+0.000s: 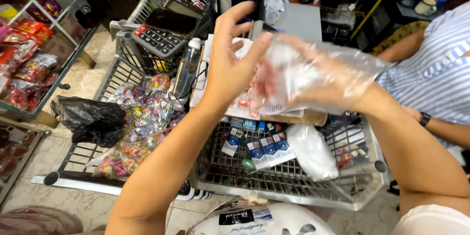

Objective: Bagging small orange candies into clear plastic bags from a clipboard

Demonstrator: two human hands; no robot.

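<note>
**Two hands at a clear plastic bag above wire baskets**

The clear plastic bag (318,76) is held in the air over the baskets, near the centre of the view. Its long axis runs roughly left to right and slightly downward toward the right, where the open mouth lies around the wrist. The right hand (298,76) is inside the bag, seen only blurred through the film; its fingers appear stretched toward the left, and whether they grip anything cannot be told. The left hand (235,54) stands upright at the bag's closed left end, fingers spread and lightly curled, with the fingertips touching the film; it is not closed on anything.

Directly beneath the bag lie papers (267,110) on a flat brown board, partly covered by both hands. Below these, the near wire basket (274,181) holds small blue-and-white boxes (269,149) and a white filled bag (313,152). To the left, a second wire basket (78,159) holds bright wrapped sweets (137,132) and a crumpled black plastic bag (90,117). Behind the left hand are a calculator (156,39) and a dark bottle (186,68) with a white cap.

At the right edge, another person in a striped blue-and-white shirt (435,68) is cut off by the frame. The reddish items behind the bag are too blurred to identify. A white sack at the bottom edge is only partly visible.
</note>
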